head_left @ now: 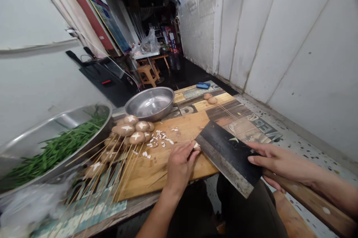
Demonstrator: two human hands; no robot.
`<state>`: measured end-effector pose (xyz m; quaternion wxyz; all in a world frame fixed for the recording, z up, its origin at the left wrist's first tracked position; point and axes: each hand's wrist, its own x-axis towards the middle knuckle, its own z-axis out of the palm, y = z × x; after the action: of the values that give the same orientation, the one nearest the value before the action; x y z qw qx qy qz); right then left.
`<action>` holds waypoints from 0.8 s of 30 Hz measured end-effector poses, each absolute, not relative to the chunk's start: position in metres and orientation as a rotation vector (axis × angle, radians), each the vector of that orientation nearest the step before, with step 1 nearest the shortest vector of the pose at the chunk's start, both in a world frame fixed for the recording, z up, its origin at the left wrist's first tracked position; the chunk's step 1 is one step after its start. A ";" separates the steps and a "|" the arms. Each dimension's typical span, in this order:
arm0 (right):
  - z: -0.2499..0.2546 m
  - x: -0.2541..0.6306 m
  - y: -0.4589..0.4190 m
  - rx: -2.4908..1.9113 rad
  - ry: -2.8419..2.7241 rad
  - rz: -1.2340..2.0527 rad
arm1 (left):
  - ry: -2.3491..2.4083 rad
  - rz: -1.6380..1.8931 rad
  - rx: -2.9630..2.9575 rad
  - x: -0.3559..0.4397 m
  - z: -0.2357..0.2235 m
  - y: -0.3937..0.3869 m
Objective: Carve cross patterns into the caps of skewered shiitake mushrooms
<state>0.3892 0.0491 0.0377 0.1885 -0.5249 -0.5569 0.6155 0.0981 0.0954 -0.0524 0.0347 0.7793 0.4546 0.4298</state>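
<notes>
My left hand (180, 165) rests on the wooden cutting board (170, 156), its fingers closed on a mushroom (195, 145) at the board's right side. My right hand (276, 163) grips a broad dark cleaver (228, 156), index finger laid along the blade. The blade's front corner touches the mushroom. Skewered mushrooms (131, 130) with star cuts lie piled at the board's left, their bamboo sticks (103, 178) fanning toward me. White mushroom trimmings (159, 139) are scattered mid-board.
An empty steel bowl (151, 103) stands behind the board. A large steel basin holding green chives (53, 148) sits at left. Two uncut mushrooms (210, 98) and loose skewers (228, 113) lie on the patterned tabletop at right. A blue object (203, 85) lies at the far edge.
</notes>
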 end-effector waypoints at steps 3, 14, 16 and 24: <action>0.038 0.391 0.056 -1.388 -1.416 1.920 | 1.415 1.341 2.367 0.098 -0.054 0.095; 0.032 0.399 0.056 -1.311 -1.285 1.927 | 1.562 1.222 2.233 0.097 -0.045 0.093; 0.032 0.399 0.051 -1.353 -1.288 1.864 | 1.591 1.150 2.256 0.099 -0.038 0.094; 0.010 0.404 0.026 -1.537 -1.149 1.594 | 1.519 0.970 2.206 0.108 -0.015 0.110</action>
<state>0.4044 0.0258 0.0101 0.3181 -0.5841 -0.4368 0.6057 0.1084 0.1098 -0.0154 0.1458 0.7662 0.5275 0.3368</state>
